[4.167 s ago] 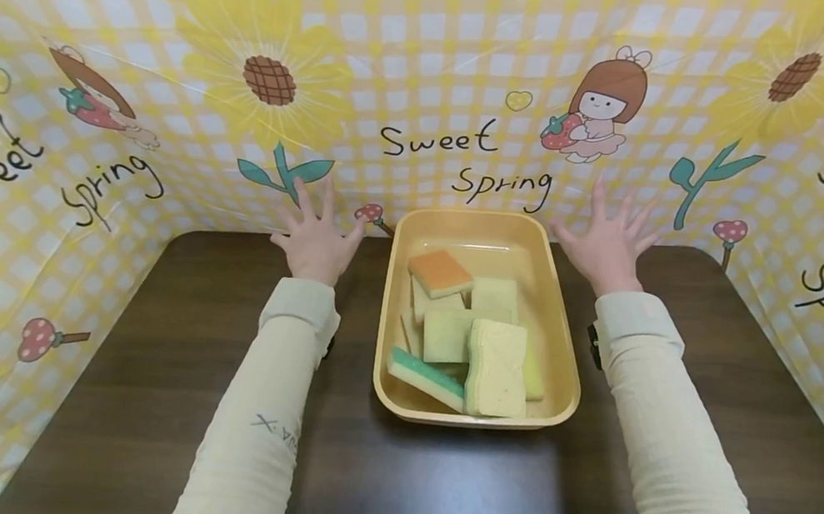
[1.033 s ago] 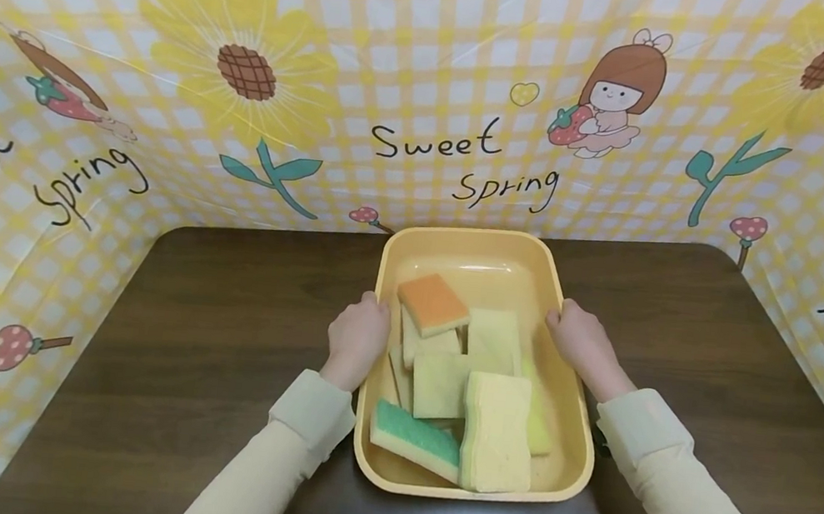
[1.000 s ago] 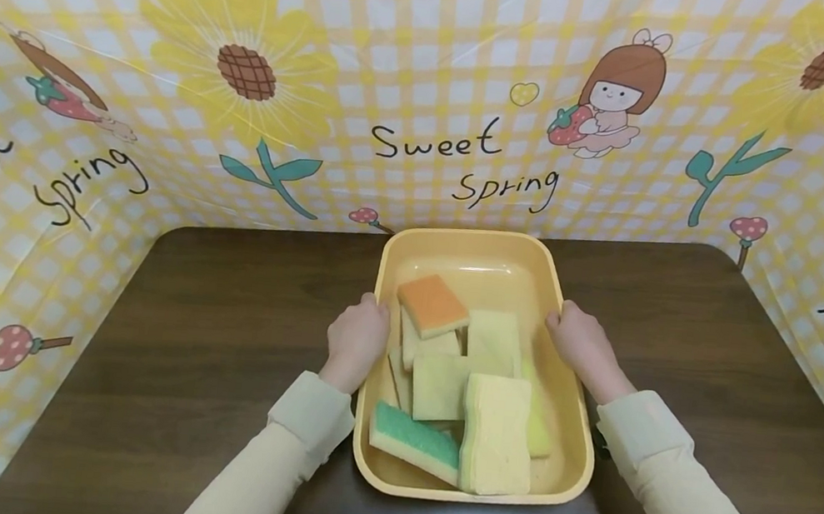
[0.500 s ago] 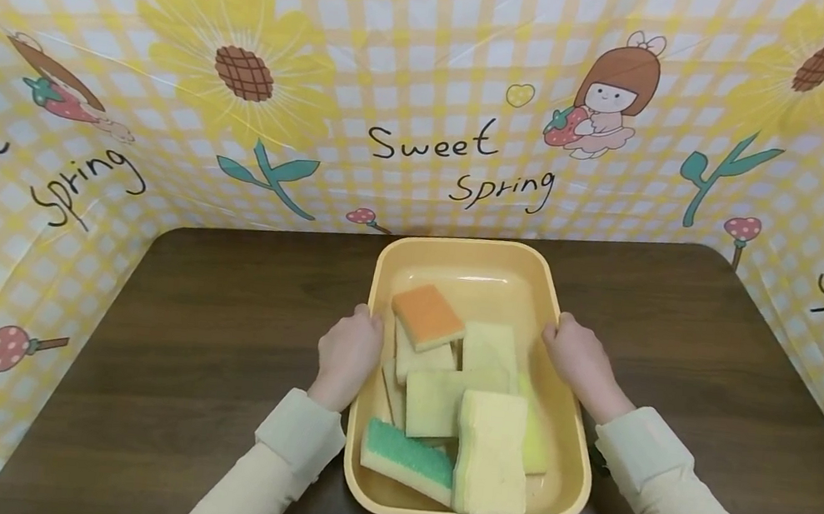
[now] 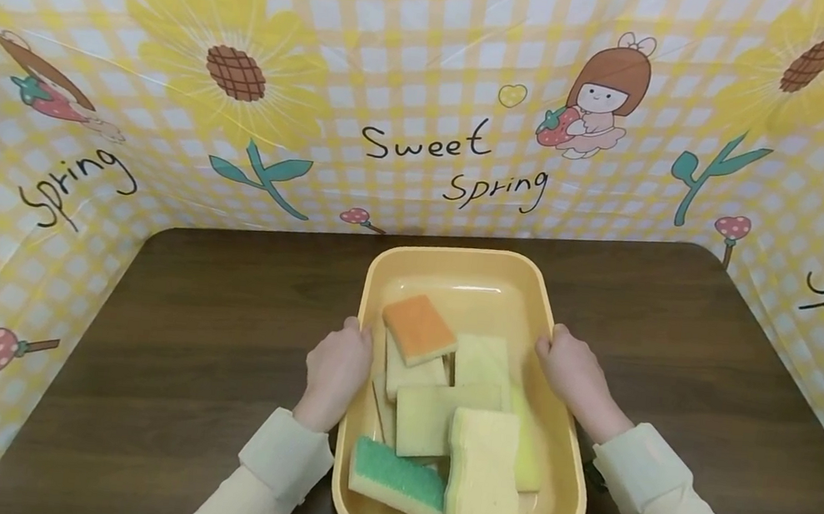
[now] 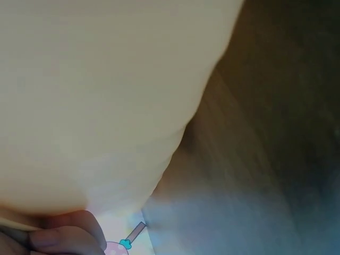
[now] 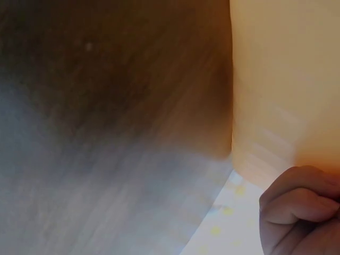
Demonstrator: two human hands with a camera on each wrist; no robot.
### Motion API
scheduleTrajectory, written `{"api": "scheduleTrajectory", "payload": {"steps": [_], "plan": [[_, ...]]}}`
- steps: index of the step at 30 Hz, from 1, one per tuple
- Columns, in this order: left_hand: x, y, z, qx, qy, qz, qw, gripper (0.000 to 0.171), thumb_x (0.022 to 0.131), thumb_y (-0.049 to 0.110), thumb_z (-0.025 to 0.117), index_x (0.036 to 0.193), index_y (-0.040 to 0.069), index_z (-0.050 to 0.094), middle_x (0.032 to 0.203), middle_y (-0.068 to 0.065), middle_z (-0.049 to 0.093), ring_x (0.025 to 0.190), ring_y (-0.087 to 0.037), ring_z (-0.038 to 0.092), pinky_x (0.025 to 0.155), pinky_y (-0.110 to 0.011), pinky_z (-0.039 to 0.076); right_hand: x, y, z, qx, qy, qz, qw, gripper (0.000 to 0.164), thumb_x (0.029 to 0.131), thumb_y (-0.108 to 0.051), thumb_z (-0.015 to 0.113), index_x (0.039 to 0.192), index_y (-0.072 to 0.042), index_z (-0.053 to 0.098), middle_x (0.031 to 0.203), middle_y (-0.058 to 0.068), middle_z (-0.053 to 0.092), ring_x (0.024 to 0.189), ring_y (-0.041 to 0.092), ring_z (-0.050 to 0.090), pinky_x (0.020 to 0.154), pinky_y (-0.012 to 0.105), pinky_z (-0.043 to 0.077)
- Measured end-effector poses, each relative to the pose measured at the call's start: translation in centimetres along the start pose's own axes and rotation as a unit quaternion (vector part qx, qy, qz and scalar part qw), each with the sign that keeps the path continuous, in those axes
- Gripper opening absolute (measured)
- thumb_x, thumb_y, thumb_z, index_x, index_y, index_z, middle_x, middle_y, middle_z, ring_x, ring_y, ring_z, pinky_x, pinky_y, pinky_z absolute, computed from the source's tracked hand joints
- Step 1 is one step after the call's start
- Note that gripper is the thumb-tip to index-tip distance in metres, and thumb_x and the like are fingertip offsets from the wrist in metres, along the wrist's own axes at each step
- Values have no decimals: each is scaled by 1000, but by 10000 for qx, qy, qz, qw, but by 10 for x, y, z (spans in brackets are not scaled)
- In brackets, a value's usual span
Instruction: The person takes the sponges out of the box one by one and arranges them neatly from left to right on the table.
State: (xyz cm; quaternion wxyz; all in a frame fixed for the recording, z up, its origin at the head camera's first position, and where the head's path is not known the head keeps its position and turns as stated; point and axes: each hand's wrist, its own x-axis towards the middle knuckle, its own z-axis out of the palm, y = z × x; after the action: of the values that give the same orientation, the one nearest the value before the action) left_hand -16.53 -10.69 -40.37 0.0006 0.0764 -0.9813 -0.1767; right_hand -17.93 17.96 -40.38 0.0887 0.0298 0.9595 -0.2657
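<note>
Taking a large pale-orange, round-cornered plastic tray (image 5: 504, 313) as a clock with twelve at its far edge, the left hand (image 5: 335, 370) is gripping its rim near ten o'clock and the right hand (image 5: 580, 375) is gripping it near two. The tray is occupying the region around five o'clock in the head view, above a dark brown wood-grain table (image 5: 227, 296); whether it is touching the tabletop is hard to tell.

Inside, a flat orange-topped sponge (image 5: 419, 329) is lying between ten and eleven, overlapping a flat cream sponge (image 5: 415, 375). A green-topped cream sponge (image 5: 396, 477) is tilting near seven, touching a thick pale-yellow wavy-sided sponge (image 5: 485, 474) at five. A bright yellow sponge piece (image 5: 528, 445) is showing at four.

A yellow-and-white checked cloth (image 5: 442, 42) is hanging beyond the table, toward twelve.
</note>
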Motion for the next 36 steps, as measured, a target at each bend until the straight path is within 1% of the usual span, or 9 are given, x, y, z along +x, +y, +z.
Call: {"api": "scheduleTrajectory", "payload": {"steps": [13, 16, 18, 21, 24, 25, 29, 32, 36], "plan": [[-3, 3, -1, 73, -157, -105, 9998, 33, 101, 26, 41, 100, -4, 54, 73, -22, 64, 64, -35, 64, 53, -46, 49, -6, 0, -3, 19, 18, 109, 9999, 32, 98, -28, 30, 88, -1, 44, 64, 8, 41, 58, 25, 48, 51, 31, 36], [-3, 4, 0, 150, -78, -89, 9998, 32, 101, 26, 42, 96, -3, 54, 72, -21, 63, 64, -36, 65, 53, -46, 49, -9, 1, -8, 149, -100, 182, 9997, 39, 100, -37, 31, 96, 0, 44, 66, 8, 45, 58, 23, 49, 52, 30, 36], [-4, 5, 0, 208, 0, -66, 9998, 31, 101, 25, 43, 94, -3, 54, 70, -21, 63, 64, -36, 65, 53, -46, 50, -13, 1, -12, 232, -144, 178, 9995, 47, 101, -43, 32, 107, 2, 44, 71, 11, 52, 60, 23, 51, 53, 31, 37], [-4, 5, 0, 218, 109, -60, 9997, 31, 100, 25, 44, 92, -3, 55, 70, -22, 63, 65, -37, 65, 54, -47, 50, -22, -1, -20, 265, 29, -8, 9996, 58, 101, -44, 37, 124, 9, 41, 97, 25, 59, 80, 35, 59, 64, 41, 46], [-4, 5, -1, 175, 202, -55, 9996, 30, 100, 24, 45, 91, -3, 55, 71, -22, 64, 65, -38, 65, 54, -48, 50, -38, -8, -29, 240, 247, -262, 9991, 62, 100, -39, 42, 134, 12, 36, 124, 34, 49, 109, 47, 52, 84, 54, 45], [-5, 5, -1, 176, 210, -49, 9996, 30, 100, 24, 45, 91, -3, 54, 71, -23, 64, 66, -38, 65, 54, -48, 50, -44, -10, -32, 237, 304, -346, 9987, 61, 100, -37, 44, 135, 13, 37, 129, 35, 46, 115, 49, 47, 89, 57, 42], [-5, 5, -2, 194, 218, -13, 9996, 30, 100, 23, 44, 89, -3, 54, 71, -23, 64, 65, -38, 65, 53, -47, 49, -75, -20, -35, 195, 390, -845, 9955, 52, 97, -29, 51, 131, 11, 46, 123, 30, 53, 112, 44, 51, 91, 57, 42], [-6, 5, -2, 194, 223, -20, 9996, 30, 100, 23, 44, 89, -3, 54, 71, -23, 64, 65, -37, 65, 53, -47, 49, -100, -25, -27, 135, 360, -1225, 9917, 34, 93, -24, 59, 116, 2, 62, 102, 15, 64, 91, 27, 61, 81, 43, 50], [-7, 4, -2, 203, 210, -41, 9996, 30, 100, 24, 44, 89, -3, 54, 71, -22, 64, 65, -37, 65, 53, -47, 49, -126, -25, -12, 63, 13, -1299, 9915, 19, 86, -25, 68, 98, -12, 67, 86, -4, 61, 76, 8, 55, 67, 27, 47]]}}
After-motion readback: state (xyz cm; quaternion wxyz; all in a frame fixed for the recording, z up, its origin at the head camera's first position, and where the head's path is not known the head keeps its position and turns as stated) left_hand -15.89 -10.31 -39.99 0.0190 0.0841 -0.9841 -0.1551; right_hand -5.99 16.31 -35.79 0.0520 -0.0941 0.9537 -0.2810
